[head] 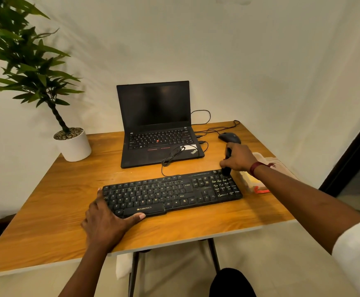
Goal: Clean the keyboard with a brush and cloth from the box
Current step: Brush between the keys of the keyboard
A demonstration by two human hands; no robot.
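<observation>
A black keyboard (172, 192) lies across the middle of the wooden table (46, 221). My left hand (106, 221) grips its near left corner, thumb along the front edge under the space bar. My right hand (239, 157) is shut on a black brush (227, 161), held upright with its bristles touching the keys at the keyboard's far right corner. Just right of the keyboard sits a clear box (250, 181) with something orange in it, partly hidden by my right forearm. A pale cloth (269, 161) lies behind the box.
An open black laptop (157, 129) stands at the back, its cables trailing onto the table. A black mouse (229, 137) rests behind my right hand. A potted plant (73, 144) occupies the back left corner. The table's right edge runs close to the box.
</observation>
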